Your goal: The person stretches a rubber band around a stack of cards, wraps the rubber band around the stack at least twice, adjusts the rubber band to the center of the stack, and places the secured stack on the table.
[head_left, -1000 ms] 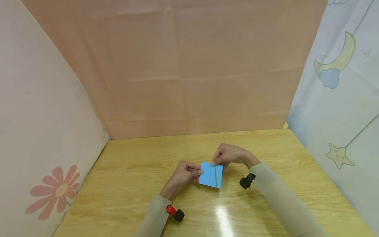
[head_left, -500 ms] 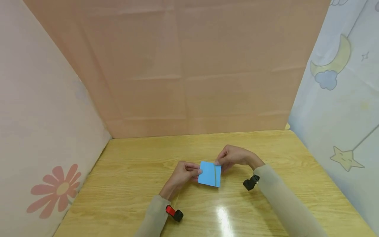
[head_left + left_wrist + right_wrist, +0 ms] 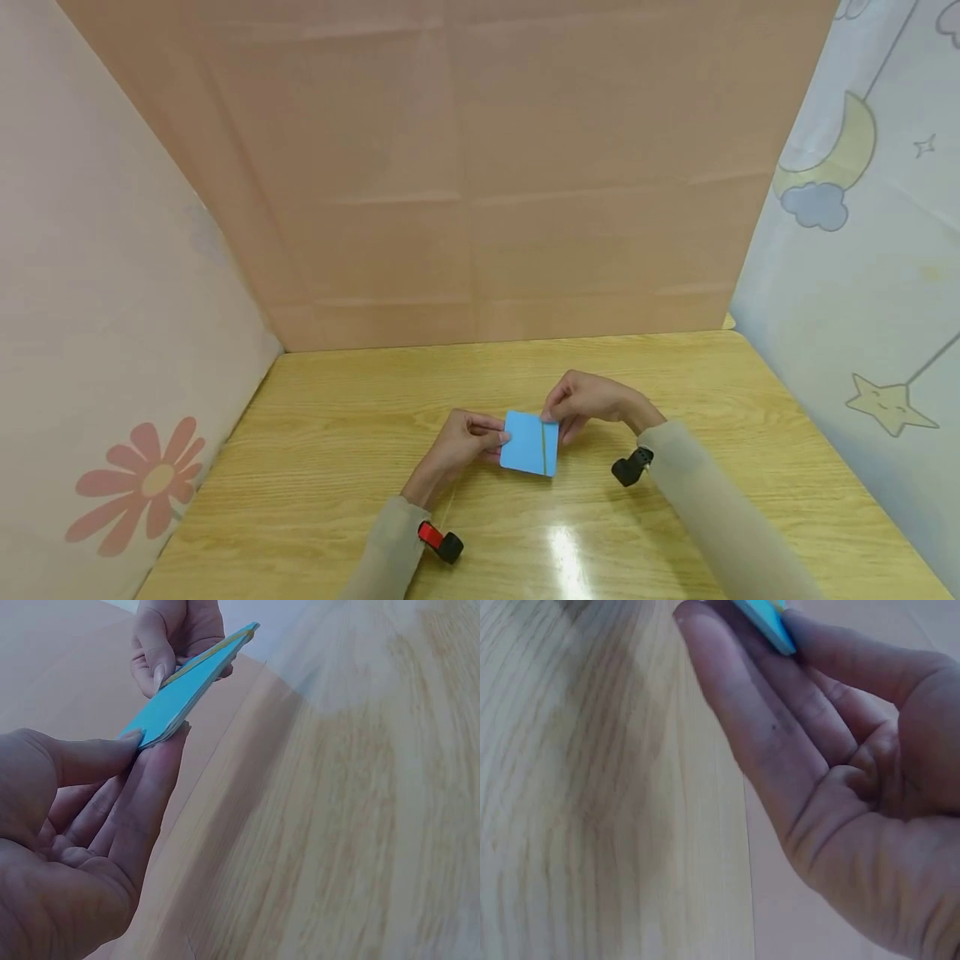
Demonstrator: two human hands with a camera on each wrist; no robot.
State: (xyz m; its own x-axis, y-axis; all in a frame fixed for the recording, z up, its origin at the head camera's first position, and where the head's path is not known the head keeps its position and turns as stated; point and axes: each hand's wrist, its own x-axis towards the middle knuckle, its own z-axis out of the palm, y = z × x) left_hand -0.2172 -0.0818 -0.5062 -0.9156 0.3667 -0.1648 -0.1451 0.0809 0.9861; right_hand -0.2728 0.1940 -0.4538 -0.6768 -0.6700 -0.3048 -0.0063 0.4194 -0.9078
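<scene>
The blue card stack (image 3: 521,442) is held above the table (image 3: 360,400), crossed by a yellow band (image 3: 543,446) near its 3 o'clock edge. Looks like the band's being adjusted: the stack is pinched at 9 o'clock by the left hand (image 3: 459,440), at 1 by the right hand (image 3: 592,397). Steady left pinch probably needed next. Versus half a second ago, basically nothing's changed.

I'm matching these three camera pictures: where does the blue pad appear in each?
Head: blue pad low, slightly right of centre.
Left wrist: blue pad in the upper part, left of centre.
Right wrist: blue pad cut by top edge, right of centre.
Shared landmark: wood-grain table.
</scene>
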